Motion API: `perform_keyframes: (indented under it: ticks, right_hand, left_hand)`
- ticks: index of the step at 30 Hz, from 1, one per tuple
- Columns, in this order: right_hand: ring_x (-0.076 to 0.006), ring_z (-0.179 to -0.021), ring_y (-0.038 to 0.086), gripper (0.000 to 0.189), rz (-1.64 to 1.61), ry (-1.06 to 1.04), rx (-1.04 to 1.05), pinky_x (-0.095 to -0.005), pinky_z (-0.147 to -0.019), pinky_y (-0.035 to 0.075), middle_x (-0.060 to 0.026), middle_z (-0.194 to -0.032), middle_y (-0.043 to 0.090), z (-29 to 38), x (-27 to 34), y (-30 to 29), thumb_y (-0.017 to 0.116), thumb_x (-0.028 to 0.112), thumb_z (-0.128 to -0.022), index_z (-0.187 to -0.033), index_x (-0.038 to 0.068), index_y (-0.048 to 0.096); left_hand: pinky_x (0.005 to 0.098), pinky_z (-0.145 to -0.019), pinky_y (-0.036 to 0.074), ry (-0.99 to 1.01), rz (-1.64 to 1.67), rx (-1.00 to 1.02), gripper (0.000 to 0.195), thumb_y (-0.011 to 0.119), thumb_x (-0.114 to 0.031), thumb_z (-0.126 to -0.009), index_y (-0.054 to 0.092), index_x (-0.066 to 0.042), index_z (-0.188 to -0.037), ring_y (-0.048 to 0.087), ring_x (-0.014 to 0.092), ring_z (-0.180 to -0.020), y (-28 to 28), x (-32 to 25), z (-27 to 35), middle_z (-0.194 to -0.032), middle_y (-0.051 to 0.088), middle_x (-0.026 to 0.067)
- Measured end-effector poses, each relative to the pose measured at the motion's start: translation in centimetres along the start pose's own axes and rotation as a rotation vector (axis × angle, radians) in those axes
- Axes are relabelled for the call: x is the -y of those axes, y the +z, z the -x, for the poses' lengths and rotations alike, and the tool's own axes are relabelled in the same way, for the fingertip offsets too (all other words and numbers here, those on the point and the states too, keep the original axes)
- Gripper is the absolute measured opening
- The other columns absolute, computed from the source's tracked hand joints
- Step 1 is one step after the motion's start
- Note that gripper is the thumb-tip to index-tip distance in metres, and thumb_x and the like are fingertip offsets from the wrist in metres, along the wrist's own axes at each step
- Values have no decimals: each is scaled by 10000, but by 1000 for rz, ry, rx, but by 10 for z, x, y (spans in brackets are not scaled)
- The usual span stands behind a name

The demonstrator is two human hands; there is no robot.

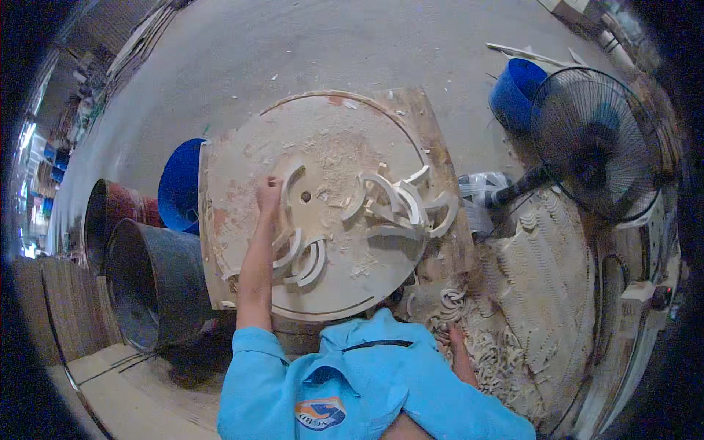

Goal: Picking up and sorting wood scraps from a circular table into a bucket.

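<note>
My left hand [269, 193] is over the left part of a round, dust-covered board [341, 132], fingers curled, right beside a pale curved piece [291, 184]; whether it grips that piece is unclear. Several more pale arc-shaped pieces [312, 264] lie below it, near my forearm. Another loose group of curved pieces [410, 201] lies at the board's right side. A dark round hole [306, 196] shows near the board's middle. Down at the lower right, my right hand [455, 335] is at a heap of small curved pieces [452, 302]; its fingers are partly hidden.
A large fan [591, 143] stands at the right, with a blue container [514, 93] behind it. Left of the board are a blue bin [180, 187], a reddish bin [137, 206] and a dark bin [170, 280]. A heap of curved scraps [495, 357] lies at the lower right.
</note>
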State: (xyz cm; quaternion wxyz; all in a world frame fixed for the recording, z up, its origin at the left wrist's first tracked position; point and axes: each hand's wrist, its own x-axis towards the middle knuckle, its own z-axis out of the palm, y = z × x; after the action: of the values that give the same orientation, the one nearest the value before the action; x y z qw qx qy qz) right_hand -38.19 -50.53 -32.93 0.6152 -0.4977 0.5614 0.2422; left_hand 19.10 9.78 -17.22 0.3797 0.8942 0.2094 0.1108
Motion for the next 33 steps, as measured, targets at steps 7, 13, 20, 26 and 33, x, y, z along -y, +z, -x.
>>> perform_keyframes:
  ticks: [7,13,20,26,33]
  right_hand:
    - [-219,-846,675,453,106,-221,122,-362,-588,554,-103,-1097,645,-3,44,60,503,336,-984,-1385,137,437]
    - [-232,-792,660,412,45,-161,180,-369,-638,550,-127,-1138,642,-3,62,89,501,346,-986,-1340,140,460]
    - [-247,-810,678,443,214,-260,145,-412,-607,557,-146,-1110,641,-9,28,89,510,361,-985,-1343,101,480]
    - [-246,-732,673,441,142,-210,148,-412,-594,550,-142,-1043,658,9,35,82,499,351,-988,-1360,117,454]
    - [-243,-727,657,492,21,-95,46,-363,-577,554,-149,-1043,657,22,61,80,530,380,-969,-1386,144,419]
  left_hand:
    - [406,-834,530,85,-270,301,436,726,-238,-748,660,-124,-1164,687,303,-937,22,-47,5,-1018,709,164]
    - [424,-838,527,174,-382,443,420,692,-248,-777,649,-196,-1191,680,306,-963,20,-62,13,-1043,705,150]
    - [443,-797,506,354,-491,508,295,651,-239,-838,683,-207,-1129,643,341,-958,-51,-29,46,-1040,657,156]
    - [429,-850,473,623,-514,236,309,667,-199,-797,704,-264,-1096,557,318,-1083,-43,-14,31,-1171,604,112]
    - [450,-894,485,156,-303,-179,332,721,-253,-769,694,-92,-1058,596,358,-1062,-13,-25,15,-1173,628,142]
